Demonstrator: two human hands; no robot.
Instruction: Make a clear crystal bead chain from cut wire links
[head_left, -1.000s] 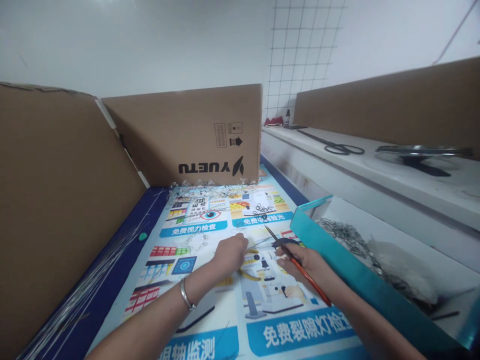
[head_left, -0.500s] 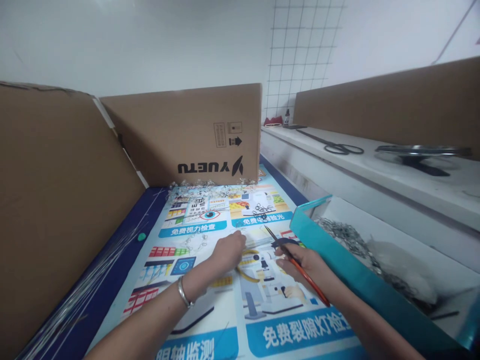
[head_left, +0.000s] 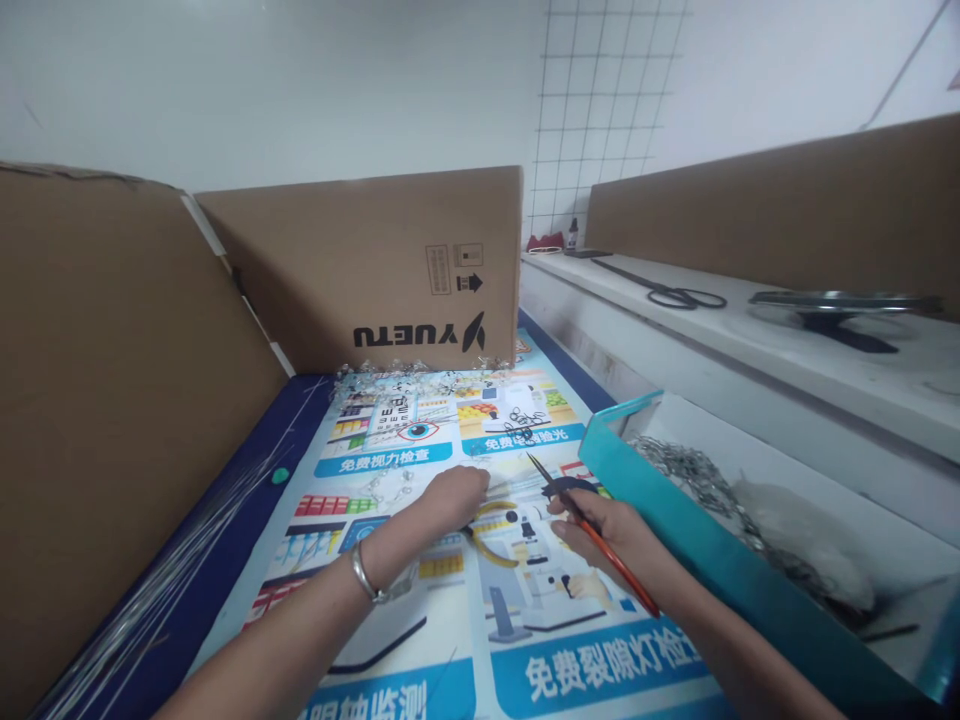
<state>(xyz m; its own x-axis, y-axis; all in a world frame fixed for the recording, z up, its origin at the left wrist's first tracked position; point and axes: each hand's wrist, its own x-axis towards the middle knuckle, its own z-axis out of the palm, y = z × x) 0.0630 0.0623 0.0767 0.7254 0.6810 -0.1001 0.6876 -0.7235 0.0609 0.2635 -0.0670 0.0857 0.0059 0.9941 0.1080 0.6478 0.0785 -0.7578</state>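
- Right hand (head_left: 619,535) closed round orange-handled tool (head_left: 611,553), tip pointing to far edge of printed sheet (head_left: 450,655).
- Left hand (head_left: 456,497) curled over sheet's middle; grip unclear.
- Teal box (head_left: 675,520), wire pieces (head_left: 694,470) inside, by sheet's right edge.
- Long wires (head_left: 187,545) along left edge.

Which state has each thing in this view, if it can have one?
Left hand: fingers curled, contents unclear
Right hand: gripping orange-handled tool
Teal box: open-topped, containing metal pieces
Cardboard panel: upright, lettering upside down
Scissors: lying flat
Bottle: upright
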